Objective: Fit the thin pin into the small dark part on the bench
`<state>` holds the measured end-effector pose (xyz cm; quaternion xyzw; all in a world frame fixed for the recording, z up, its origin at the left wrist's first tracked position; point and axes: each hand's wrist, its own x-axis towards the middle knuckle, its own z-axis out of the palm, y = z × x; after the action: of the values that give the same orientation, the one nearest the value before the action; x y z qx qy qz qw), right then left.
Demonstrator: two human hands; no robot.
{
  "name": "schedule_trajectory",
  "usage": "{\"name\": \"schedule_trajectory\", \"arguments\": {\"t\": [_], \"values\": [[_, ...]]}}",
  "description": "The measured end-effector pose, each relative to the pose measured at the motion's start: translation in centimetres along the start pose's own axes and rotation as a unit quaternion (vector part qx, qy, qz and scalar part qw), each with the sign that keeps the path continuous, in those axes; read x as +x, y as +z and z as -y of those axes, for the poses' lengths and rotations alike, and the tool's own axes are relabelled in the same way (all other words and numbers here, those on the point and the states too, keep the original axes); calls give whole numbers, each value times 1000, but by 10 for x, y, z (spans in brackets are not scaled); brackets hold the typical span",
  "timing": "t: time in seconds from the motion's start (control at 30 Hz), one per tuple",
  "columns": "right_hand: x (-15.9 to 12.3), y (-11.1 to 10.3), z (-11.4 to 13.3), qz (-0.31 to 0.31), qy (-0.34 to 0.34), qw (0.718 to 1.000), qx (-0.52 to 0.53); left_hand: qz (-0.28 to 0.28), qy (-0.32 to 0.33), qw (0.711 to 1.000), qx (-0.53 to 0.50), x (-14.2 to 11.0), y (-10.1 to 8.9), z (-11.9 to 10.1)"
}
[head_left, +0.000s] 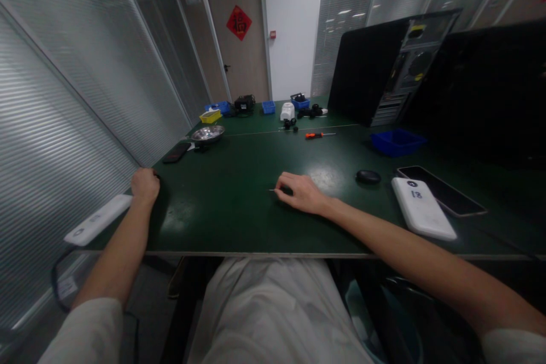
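Note:
My right hand (301, 192) rests low over the middle of the green table (222, 205). Thumb and forefinger pinch a thin, light, needle-like piece (272, 190), its tip pointing left; its exact kind is too small to tell. At the table's left edge my left hand (145, 184) is closed, with a small dark bit showing at its fingers. What it holds, if anything, is hidden. Beside that hand lies a long white device (99, 219), reaching past the table edge. To the right of my right hand sits a black computer mouse (368, 177).
A metal bowl (208, 133) and a dark phone (176, 152) lie back left. An orange screwdriver (314, 135) is farther back. On the right are a blue tray (396, 143), a white power bank (422, 210), a dark tablet-like slab (452, 193) and a computer tower (371, 68).

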<state>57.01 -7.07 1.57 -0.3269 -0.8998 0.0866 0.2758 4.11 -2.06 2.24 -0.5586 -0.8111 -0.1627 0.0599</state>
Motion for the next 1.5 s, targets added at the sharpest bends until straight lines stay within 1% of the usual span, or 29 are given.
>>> {"name": "schedule_trajectory", "arguments": {"t": [0.13,0.4,0.67,0.87,1.03,1.13,1.2,1.23,1.3,1.33,1.4,1.5], "values": [[1,0,0,2,1,1000,-3,-32,-20,997,69,-2,3,1],[0,-1,1,3,0,1000,0,-44,-39,991,122,-4,0,-2],[1,-2,3,7,2,1000,1,-53,-58,989,122,-5,-2,-6],[1,-3,3,10,-1,1000,-2,-44,-76,990,107,1,-1,0],[0,-2,2,9,-2,1000,-5,-50,-59,993,92,0,1,5],[0,0,1,10,-4,1000,-8,-53,-24,995,77,1,3,-2],[0,1,0,10,-4,1000,-9,-56,11,997,60,1,5,-16],[0,1,-1,9,-2,1000,-8,-58,40,997,43,-1,6,-27],[0,2,-2,10,3,1000,-8,-54,132,990,-15,-9,8,-57],[0,2,-2,10,6,1000,-8,-43,194,979,-56,-17,8,-75],[0,2,-2,8,13,1000,-12,-2,306,941,-143,-40,8,-117],[1,2,-1,4,26,999,-21,84,418,873,-236,-86,6,-178]]}}
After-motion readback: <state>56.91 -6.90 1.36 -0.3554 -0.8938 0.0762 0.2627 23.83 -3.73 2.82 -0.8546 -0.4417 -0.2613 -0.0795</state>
